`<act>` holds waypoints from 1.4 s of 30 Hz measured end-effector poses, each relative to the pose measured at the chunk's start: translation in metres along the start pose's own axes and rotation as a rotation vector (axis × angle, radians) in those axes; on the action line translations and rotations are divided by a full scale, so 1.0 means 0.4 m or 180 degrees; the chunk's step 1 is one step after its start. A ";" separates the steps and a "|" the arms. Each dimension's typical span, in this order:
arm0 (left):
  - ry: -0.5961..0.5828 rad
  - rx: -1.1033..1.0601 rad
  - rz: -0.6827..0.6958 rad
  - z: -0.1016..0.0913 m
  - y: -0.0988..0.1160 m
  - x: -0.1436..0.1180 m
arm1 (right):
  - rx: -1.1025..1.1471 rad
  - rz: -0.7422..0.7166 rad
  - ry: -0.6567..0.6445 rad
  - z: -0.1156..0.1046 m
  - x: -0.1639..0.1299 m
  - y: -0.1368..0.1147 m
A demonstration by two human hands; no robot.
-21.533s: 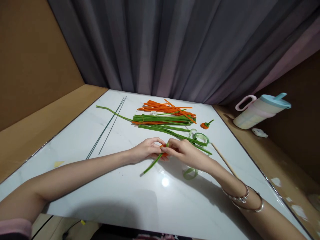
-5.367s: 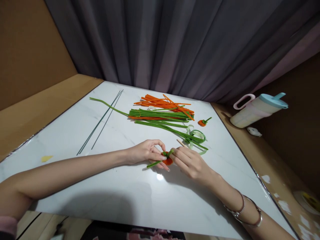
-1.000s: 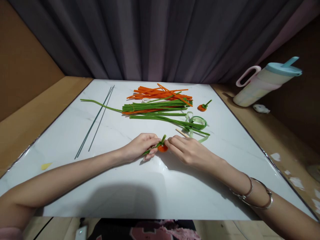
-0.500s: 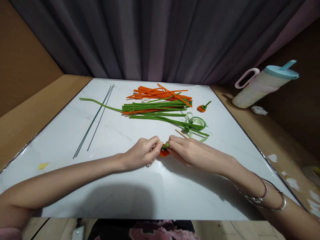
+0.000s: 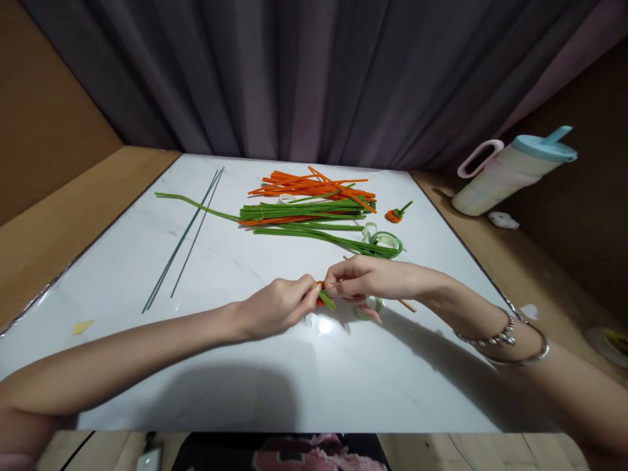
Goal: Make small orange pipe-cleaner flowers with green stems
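Note:
Near the middle of the table, my left hand (image 5: 290, 302) is closed on a small orange pipe-cleaner piece (image 5: 320, 302) with a green stem (image 5: 327, 301). My right hand (image 5: 360, 281) meets it from the other side, thumb and forefinger pinching at the green stem. Most of the orange part is hidden by my fingers. A thin wooden stick (image 5: 408, 305) lies under my right hand, beside a loop of pale green tape. Behind the hands lie a bundle of green pipe cleaners (image 5: 304, 209) and a pile of orange pipe cleaners (image 5: 294, 183).
A finished-looking orange piece with a green stem (image 5: 394, 215) lies at the back right, above a roll of green tape (image 5: 387, 242). Dark green wires (image 5: 184, 242) lie at left, near a yellow scrap (image 5: 83, 327). A tumbler (image 5: 510, 173) stands beyond the table's right edge.
My right hand has turned and lifted, its fingers now pinching at the stem. The green stem has swung to point down and right. My left hand keeps its grip.

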State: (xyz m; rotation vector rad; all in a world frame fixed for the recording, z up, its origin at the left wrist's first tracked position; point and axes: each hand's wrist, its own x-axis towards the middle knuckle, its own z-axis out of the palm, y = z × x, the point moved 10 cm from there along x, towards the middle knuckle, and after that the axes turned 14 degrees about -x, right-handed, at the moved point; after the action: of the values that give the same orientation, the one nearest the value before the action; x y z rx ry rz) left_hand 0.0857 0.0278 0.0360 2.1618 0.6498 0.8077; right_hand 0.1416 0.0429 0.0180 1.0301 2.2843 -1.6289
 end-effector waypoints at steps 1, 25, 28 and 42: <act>-0.0061 -0.0079 -0.0051 0.006 -0.003 -0.001 | 0.0213 0.0074 -0.0041 0.005 0.001 0.010; 0.0381 -0.2197 -0.1478 0.012 -0.087 -0.015 | -0.1634 -0.0481 0.2728 -0.025 -0.071 -0.060; 0.0334 -0.1652 -0.1136 -0.001 -0.069 -0.011 | -0.1226 -0.0584 0.2832 -0.030 -0.061 -0.048; 0.0196 -0.0296 -0.0299 -0.029 -0.022 0.002 | -0.0094 -0.0341 0.2507 -0.039 -0.044 -0.019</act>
State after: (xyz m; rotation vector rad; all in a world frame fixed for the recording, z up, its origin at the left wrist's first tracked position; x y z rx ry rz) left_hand 0.0761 0.0390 0.0359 2.0143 0.7254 0.8404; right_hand 0.1543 0.0475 0.0389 1.8173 2.8424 -1.3589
